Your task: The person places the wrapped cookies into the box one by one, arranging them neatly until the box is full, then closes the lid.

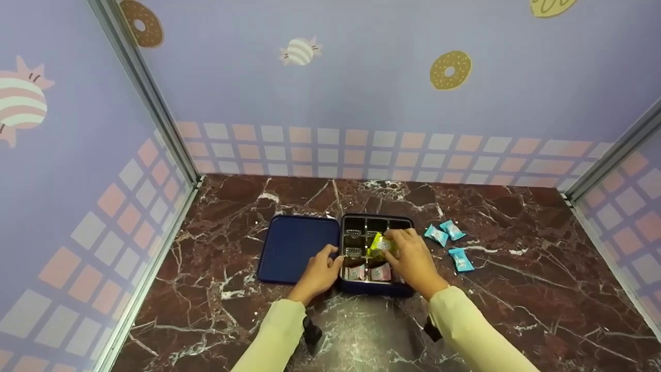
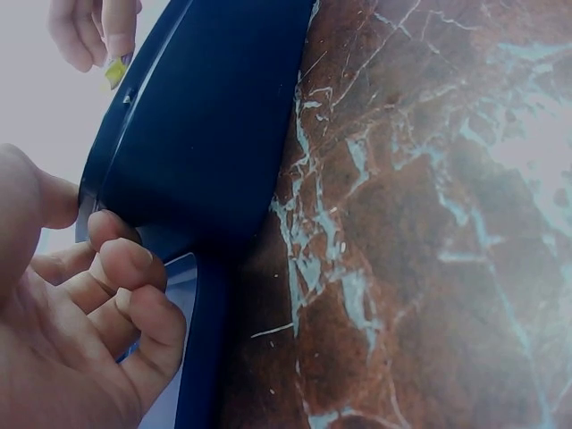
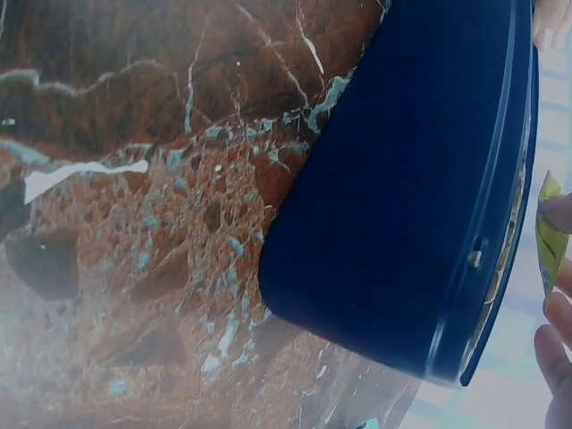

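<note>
A dark blue tin box (image 1: pixel 377 290) with a compartment grid sits on the marble table, its lid (image 1: pixel 297 248) lying flat to its left. My right hand (image 1: pixel 410 258) pinches a yellow-green wrapped candy (image 1: pixel 381 246) over the middle compartments. My left hand (image 1: pixel 320 271) rests with curled fingers on the box's left wall. Pink wrapped candies (image 1: pixel 367 272) lie in the near compartments, dark ones (image 1: pixel 353 243) in the left column. The left wrist view shows the box side (image 2: pixel 206 143) and my left fingers (image 2: pixel 125 295). The right wrist view shows the box wall (image 3: pixel 411 223) and the candy edge (image 3: pixel 550 237).
Three blue wrapped candies (image 1: pixel 449 240) lie on the table right of the box. The brown marble tabletop (image 1: pixel 516 289) is enclosed by purple walls on three sides, with metal corner posts (image 1: pixel 150 103) at left and right.
</note>
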`<action>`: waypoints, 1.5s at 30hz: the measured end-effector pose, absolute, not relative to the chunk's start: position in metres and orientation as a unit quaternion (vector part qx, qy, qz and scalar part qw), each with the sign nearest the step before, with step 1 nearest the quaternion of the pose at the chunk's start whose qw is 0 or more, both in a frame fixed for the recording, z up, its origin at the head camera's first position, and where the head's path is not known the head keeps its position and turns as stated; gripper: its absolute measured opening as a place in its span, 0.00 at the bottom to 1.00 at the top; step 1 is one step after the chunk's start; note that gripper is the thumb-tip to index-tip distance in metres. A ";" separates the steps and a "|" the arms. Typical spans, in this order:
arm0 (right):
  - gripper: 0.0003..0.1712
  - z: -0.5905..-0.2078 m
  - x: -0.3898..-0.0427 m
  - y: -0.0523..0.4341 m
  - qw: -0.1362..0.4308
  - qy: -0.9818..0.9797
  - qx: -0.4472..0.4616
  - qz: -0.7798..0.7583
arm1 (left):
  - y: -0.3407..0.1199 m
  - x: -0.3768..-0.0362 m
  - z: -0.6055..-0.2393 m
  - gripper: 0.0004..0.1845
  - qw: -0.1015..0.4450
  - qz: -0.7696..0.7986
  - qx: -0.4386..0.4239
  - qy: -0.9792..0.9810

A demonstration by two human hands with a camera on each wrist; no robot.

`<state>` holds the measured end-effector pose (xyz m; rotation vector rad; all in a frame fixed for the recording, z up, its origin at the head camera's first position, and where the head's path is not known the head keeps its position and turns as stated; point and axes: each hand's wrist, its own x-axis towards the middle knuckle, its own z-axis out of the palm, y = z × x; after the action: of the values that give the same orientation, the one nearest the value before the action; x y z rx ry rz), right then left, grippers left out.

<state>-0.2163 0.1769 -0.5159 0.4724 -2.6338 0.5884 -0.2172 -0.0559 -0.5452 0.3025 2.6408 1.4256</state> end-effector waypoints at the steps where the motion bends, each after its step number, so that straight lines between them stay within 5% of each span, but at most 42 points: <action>1: 0.19 -0.516 -0.217 0.176 0.201 -0.942 0.171 0.209 | -0.056 -0.217 -0.545 0.17 0.061 0.472 0.100 0.874; 45: 0.16 -0.528 -0.226 0.139 0.194 -0.929 0.205 0.239 | -0.056 -0.218 -0.546 0.17 0.063 0.471 0.099 0.874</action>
<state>-0.2259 0.1387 -0.5278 0.5750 -2.6056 0.6688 -0.2177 -0.0556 -0.5456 0.2996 2.6415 1.4235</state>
